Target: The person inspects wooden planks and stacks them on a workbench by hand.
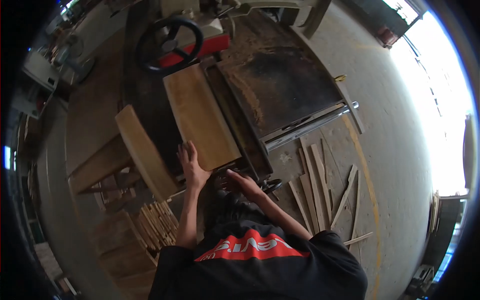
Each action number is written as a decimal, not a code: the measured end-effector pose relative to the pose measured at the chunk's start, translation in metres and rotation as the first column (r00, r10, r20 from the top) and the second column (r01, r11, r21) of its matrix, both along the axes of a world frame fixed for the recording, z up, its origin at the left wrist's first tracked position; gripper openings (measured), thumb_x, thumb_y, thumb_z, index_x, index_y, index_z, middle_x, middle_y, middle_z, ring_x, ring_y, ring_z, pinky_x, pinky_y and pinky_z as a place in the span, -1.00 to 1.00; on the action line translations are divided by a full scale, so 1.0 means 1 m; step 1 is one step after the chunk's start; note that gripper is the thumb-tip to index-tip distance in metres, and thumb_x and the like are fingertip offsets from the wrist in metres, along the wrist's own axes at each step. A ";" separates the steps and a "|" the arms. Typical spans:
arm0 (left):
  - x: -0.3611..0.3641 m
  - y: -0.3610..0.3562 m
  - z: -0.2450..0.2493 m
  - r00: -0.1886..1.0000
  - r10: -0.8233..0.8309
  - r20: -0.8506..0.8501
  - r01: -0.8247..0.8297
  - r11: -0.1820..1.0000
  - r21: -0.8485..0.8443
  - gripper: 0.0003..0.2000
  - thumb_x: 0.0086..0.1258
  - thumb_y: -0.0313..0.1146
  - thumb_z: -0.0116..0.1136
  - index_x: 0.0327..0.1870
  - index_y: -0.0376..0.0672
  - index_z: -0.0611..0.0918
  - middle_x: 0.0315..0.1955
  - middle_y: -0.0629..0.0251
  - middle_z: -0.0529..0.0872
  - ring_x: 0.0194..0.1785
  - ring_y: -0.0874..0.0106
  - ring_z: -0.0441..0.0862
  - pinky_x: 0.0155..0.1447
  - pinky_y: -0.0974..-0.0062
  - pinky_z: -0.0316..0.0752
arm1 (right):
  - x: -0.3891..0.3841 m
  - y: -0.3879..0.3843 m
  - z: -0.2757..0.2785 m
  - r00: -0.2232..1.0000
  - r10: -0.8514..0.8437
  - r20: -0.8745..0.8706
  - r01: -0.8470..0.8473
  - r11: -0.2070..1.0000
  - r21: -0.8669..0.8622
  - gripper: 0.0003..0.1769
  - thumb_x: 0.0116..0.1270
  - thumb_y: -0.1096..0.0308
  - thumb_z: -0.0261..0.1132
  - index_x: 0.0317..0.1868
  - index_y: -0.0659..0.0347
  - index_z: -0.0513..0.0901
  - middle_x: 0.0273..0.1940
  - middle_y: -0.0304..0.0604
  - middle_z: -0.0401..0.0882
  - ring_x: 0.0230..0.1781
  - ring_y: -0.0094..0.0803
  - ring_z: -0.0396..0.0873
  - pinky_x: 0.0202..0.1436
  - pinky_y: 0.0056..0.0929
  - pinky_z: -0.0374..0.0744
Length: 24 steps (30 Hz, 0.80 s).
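Note:
A wide wooden board point(200, 117) lies flat on the dark metal table of a machine, its near end toward me. My left hand point(192, 167) is at the board's near left corner, fingers stretched out and apart along its edge. Just off the board's near end is my right hand point(244, 185). Its thumb is raised apart from the fingers, which are partly in shadow, and I see nothing in it. Right of the board runs a dark slot with a raised metal edge point(237, 120).
A black handwheel point(170, 44) stands beyond the board. The right machine table point(295, 82) carries sawdust, with a metal rail point(312, 127) along its front. Wooden strips point(315, 187) lie on the floor at right. A curved wooden piece point(142, 150) and stacked sticks point(157, 225) are at left.

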State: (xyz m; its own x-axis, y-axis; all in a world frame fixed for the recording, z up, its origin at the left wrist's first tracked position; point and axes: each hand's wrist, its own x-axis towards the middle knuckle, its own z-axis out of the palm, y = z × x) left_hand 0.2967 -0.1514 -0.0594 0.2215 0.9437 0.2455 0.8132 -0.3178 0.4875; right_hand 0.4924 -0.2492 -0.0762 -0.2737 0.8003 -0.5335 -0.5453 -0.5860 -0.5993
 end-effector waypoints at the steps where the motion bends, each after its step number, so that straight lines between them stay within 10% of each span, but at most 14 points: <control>1: 0.003 0.013 0.002 1.000 -0.011 0.010 0.011 1.000 0.012 0.26 -0.16 -0.18 0.71 0.63 -0.34 0.13 0.50 -0.44 0.20 0.62 -0.32 0.05 0.68 -0.22 -0.04 | 0.000 0.011 -0.003 0.989 0.047 0.141 -0.045 0.999 -0.017 -0.45 0.58 -0.10 0.25 0.13 0.30 0.67 -0.06 -0.13 0.78 -0.02 -0.35 0.76 0.12 -0.35 0.69; 6: -0.007 0.062 -0.005 1.000 -0.026 0.003 0.026 1.000 0.003 0.25 -0.22 -0.13 0.72 0.58 -0.42 0.21 0.45 -0.44 0.27 0.62 -0.32 0.04 0.68 -0.21 -0.04 | -0.014 0.084 -0.001 0.957 -0.207 0.205 0.212 0.977 0.000 -0.50 0.55 -0.07 0.31 -0.19 0.30 0.73 -0.39 -0.17 0.74 -0.48 -0.42 0.70 -0.39 -0.43 0.62; 24: -0.048 0.151 0.002 0.972 -0.088 0.220 0.094 0.995 -0.015 0.27 -0.12 0.14 0.69 0.62 -0.26 0.20 0.52 -0.38 0.20 0.65 -0.34 -0.06 0.67 -0.26 -0.04 | -0.054 0.201 -0.001 0.781 -0.429 0.453 0.391 0.903 0.179 -0.68 0.59 0.21 0.31 -0.17 0.36 0.72 -0.41 -0.13 0.74 -0.54 -0.54 0.59 -0.48 -0.56 0.52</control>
State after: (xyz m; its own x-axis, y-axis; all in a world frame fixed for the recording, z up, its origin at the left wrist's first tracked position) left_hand 0.2491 -0.0003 -0.0572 0.2506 0.9286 0.2739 0.6543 -0.3709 0.6591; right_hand 0.4380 -0.0485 -0.0774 0.3587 0.8198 -0.4464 -0.3641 -0.3175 -0.8756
